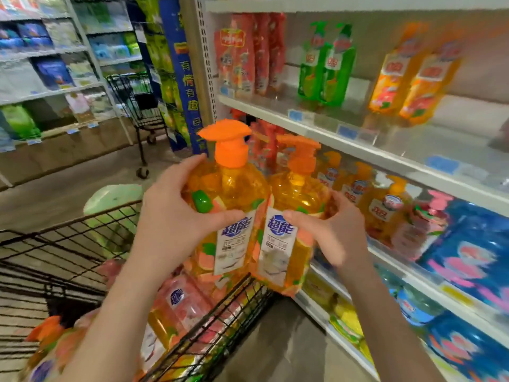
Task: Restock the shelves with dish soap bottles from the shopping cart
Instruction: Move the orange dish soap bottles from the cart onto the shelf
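Two orange dish soap bottles with orange pump tops are held up side by side above the black wire shopping cart [82,244]. My left hand [170,216] grips the left bottle [228,194] around its shoulder. My right hand [333,230] grips the right bottle [294,197] at its label. More orange bottles [179,304] lie in the cart below. The shelf [385,158] stands to the right, with orange bottles [380,205] on its middle level.
The upper shelf level carries red pouches [248,51], green bottles [327,64] and orange bottles [413,75]. Blue packs [473,252] fill the lower right. A second cart [137,106] stands down the aisle. Shelving lines the far left.
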`<state>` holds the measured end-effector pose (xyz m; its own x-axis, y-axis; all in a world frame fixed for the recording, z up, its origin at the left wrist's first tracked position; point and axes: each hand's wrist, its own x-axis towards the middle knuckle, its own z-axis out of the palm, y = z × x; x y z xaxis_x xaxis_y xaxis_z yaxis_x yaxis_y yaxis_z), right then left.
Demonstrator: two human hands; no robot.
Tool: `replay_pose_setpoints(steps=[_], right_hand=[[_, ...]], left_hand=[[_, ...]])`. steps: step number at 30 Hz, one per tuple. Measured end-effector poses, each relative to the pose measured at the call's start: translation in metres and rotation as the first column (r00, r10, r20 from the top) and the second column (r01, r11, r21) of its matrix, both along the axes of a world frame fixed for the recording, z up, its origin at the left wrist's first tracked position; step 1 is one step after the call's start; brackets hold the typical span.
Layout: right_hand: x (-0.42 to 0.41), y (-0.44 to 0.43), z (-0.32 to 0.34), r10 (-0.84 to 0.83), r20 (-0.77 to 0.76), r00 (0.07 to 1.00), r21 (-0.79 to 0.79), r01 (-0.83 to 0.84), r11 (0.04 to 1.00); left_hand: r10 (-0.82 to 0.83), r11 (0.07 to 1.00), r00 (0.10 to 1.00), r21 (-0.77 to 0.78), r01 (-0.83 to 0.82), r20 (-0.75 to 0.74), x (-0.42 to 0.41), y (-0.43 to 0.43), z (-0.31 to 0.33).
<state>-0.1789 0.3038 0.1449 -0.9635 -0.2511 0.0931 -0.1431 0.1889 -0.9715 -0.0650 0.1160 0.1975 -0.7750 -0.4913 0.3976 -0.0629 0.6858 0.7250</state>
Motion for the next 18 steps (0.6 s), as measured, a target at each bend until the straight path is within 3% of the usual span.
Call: replay_pose_setpoints(steps=[4, 10, 18], right_hand=[[0.016, 0.07, -0.018, -0.202, -0.008, 0.979, 0.102, 0.202, 0.974], [0.073, 0.204, -0.066, -0.51, 0.078, 0.857, 0.301, 0.467, 0.831], [0.185, 0.365, -0.13, -0.821, 0.222, 0.526, 0.548, 0.629, 0.552]], left_hand=[[-0.196, 0.98, 0.979, -0.012, 0.197, 0.063, -0.02, 0.06, -0.033], [-0.413, 0.91, 0.872, 0.07, 0.41, 0.263, -0.033, 0.176, -0.097], [-0.684, 0.71, 0.615, 0.161, 0.686, 0.393, -0.015, 0.345, -0.179]])
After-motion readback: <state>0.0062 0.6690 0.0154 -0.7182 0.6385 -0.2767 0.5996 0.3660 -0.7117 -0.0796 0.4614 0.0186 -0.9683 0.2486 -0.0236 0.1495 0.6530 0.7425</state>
